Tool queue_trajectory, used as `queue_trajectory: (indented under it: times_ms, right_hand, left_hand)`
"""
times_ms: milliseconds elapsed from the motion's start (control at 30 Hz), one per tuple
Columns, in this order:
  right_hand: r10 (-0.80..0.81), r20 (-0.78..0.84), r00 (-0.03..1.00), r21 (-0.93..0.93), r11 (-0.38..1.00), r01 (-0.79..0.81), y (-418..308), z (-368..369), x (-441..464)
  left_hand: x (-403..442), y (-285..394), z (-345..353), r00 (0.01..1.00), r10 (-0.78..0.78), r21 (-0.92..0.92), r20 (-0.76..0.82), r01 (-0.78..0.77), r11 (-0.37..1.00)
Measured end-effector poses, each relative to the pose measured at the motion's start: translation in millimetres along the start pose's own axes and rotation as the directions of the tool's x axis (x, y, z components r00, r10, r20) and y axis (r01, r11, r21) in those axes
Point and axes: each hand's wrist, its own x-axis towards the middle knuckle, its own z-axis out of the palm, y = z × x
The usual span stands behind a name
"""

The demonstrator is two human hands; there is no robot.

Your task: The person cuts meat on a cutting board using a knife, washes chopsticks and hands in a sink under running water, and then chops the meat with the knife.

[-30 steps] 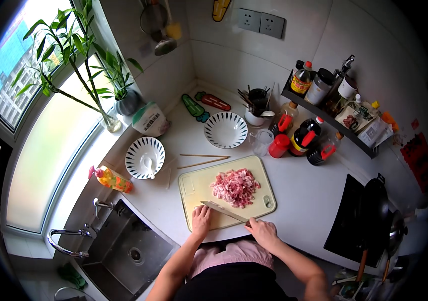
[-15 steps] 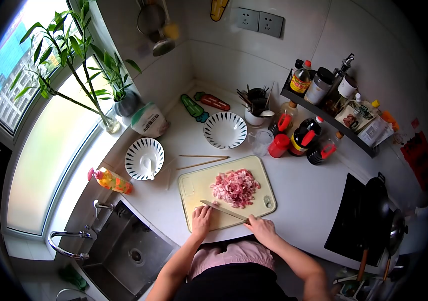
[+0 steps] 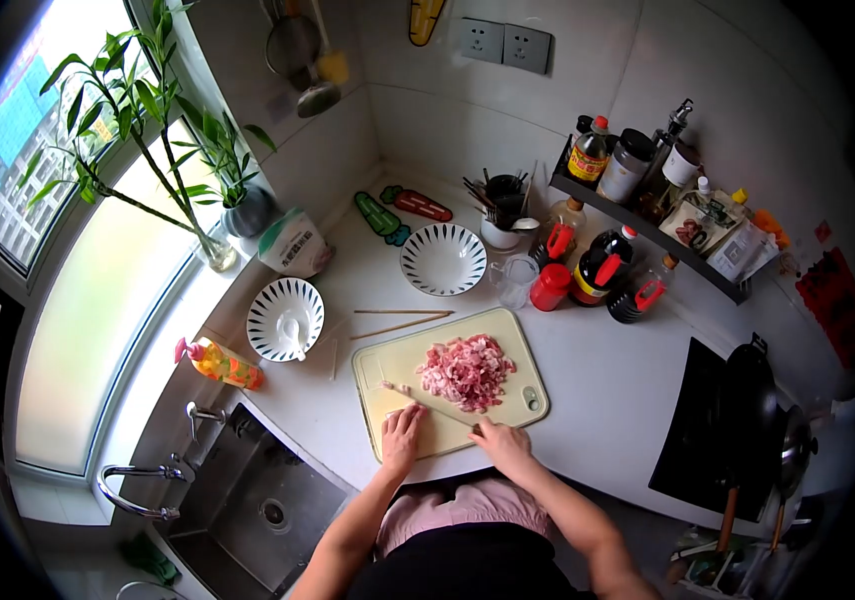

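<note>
Over the cutting board (image 3: 392, 365) beside chopped meat (image 3: 467, 372), the right hand (image 3: 502, 443) grips a knife (image 3: 439, 408), and whether the left hand (image 3: 400, 437) near the blade holds anything is unclear.

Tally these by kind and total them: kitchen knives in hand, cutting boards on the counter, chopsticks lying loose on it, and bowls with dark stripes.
Kitchen knife: 1
Cutting board: 1
Loose chopsticks: 2
Dark-striped bowls: 2
Total: 6
</note>
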Motion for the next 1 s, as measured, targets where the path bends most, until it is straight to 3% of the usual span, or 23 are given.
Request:
queue_trajectory:
  times_ms: [67, 133, 333, 600, 700, 800, 1000]
  right_hand:
    - [0.065, -0.019, 0.998, 0.080, 0.995, -0.063, 17, -18, -17]
    - [0.097, -0.033, 0.995, 0.025, 0.995, -0.096, 16, -39, -29]
    - [0.024, -0.099, 0.995, 0.052, 0.998, -0.018, -1, -45, -34]
    - [-0.070, -0.091, 0.993, -0.134, 0.989, 0.057, -14, -53, -43]
    - [-0.089, -0.041, 0.995, -0.223, 0.972, 0.078, -16, -45, -37]
    - [-0.072, -0.004, 0.997, -0.103, 0.992, 0.071, -23, -11, -9]
    - [-0.172, -0.070, 0.983, -0.131, 0.978, 0.162, -24, 4, -2]
  left_hand:
    - [-1, 1, 0, 1.000, -0.014, -0.014, -0.027, 0.014, 1.000]
    - [0, 1, -3, 1.000, -0.008, -0.020, -0.020, 0.007, 1.000]
    - [2, 4, -6, 1.000, -0.003, -0.034, -0.004, 0.003, 0.999]
    - [-3, -4, 8, 0.999, -0.029, 0.054, 0.017, 0.028, 0.998]
    - [-2, -6, 7, 0.999, -0.023, 0.063, 0.038, 0.021, 0.998]
    - [-3, -7, 10, 1.000, 0.003, 0.078, 0.016, -0.005, 0.997]
    - [-3, -7, 12, 0.999, -0.010, 0.150, 0.034, 0.005, 0.989]
